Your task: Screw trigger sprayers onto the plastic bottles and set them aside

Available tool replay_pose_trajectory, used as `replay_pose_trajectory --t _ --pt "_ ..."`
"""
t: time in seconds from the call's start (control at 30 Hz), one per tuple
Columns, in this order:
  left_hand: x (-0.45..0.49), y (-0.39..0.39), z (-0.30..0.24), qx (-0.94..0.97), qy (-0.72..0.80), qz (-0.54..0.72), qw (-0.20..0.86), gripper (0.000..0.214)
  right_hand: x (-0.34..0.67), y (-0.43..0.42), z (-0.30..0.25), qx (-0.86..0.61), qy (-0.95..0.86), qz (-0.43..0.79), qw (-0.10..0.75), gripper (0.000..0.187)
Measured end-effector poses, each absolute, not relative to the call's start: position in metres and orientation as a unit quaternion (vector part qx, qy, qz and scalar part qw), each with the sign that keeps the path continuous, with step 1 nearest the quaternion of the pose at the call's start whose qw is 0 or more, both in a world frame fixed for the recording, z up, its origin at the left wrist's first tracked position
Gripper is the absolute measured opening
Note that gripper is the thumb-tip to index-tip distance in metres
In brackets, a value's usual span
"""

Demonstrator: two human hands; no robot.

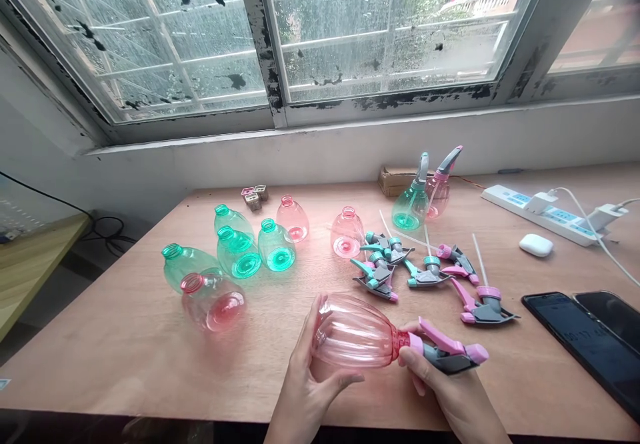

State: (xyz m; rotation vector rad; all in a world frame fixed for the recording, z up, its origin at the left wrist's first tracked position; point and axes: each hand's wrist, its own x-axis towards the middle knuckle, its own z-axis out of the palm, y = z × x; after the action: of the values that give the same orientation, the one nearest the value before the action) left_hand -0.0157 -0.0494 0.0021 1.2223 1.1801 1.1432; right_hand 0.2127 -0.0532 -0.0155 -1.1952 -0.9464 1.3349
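Note:
A clear pink spray bottle [355, 332] lies sideways between my hands, above the table's front part. My left hand [313, 371] cups its base, with the thumb stretched along the underside. At the neck, the fingers of my right hand [430, 377] pinch the pink collar of the grey and pink spray head [450, 351], which sits on the bottle mouth. Beyond the bottle lie several loose spray heads, among them a teal one [427, 273] and a pink one [487, 307]. Open green bottles [277, 247] and a pink bottle [215, 304] stand or lean at the left.
Two spray bottles with heads on, one green [410, 207], stand by a small cardboard box [395, 182]. A power strip [545, 216], a white earbud case [536, 245] and a phone [580, 344] lie at right. Small dark blocks [254, 199] sit near the wall.

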Motion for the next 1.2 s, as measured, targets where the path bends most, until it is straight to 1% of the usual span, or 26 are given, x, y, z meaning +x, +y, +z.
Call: replay_pose_trajectory --t 0.1,0.2,0.37,0.47,0.7,0.77,0.87,1.07,1.2 --pt "-0.019 -0.05 0.0 0.519 0.479 0.469 0.53 0.104 0.213 -0.054 -0.017 -0.497 -0.387 0.56 0.538 0.048" --pt "-0.022 -0.051 -0.002 0.521 0.468 0.471 0.537 0.112 0.211 -0.054 -0.013 -0.505 -0.394 0.557 0.528 0.049" --pt "-0.021 -0.051 -0.003 0.504 0.469 0.474 0.549 0.102 0.208 -0.055 -0.006 -0.52 -0.402 0.542 0.523 0.052" --pt "-0.02 -0.05 -0.003 0.519 0.478 0.465 0.534 0.101 0.209 -0.055 -0.01 -0.535 -0.392 0.533 0.526 0.054" --pt "-0.02 -0.052 -0.007 0.544 0.475 0.47 0.507 0.092 0.21 -0.054 -0.013 -0.526 -0.392 0.524 0.544 0.05" --pt "-0.02 -0.053 -0.006 0.541 0.475 0.475 0.505 0.095 0.209 -0.054 -0.011 -0.524 -0.397 0.526 0.54 0.05" --pt "-0.02 -0.053 -0.003 0.529 0.465 0.473 0.529 0.103 0.207 -0.055 -0.007 -0.526 -0.401 0.525 0.536 0.048" --pt "-0.022 -0.05 -0.004 0.513 0.461 0.476 0.545 0.098 0.209 -0.055 -0.008 -0.539 -0.415 0.508 0.529 0.044" --pt "-0.021 -0.051 -0.004 0.512 0.478 0.471 0.536 0.1 0.212 -0.055 -0.015 -0.531 -0.402 0.523 0.531 0.047"
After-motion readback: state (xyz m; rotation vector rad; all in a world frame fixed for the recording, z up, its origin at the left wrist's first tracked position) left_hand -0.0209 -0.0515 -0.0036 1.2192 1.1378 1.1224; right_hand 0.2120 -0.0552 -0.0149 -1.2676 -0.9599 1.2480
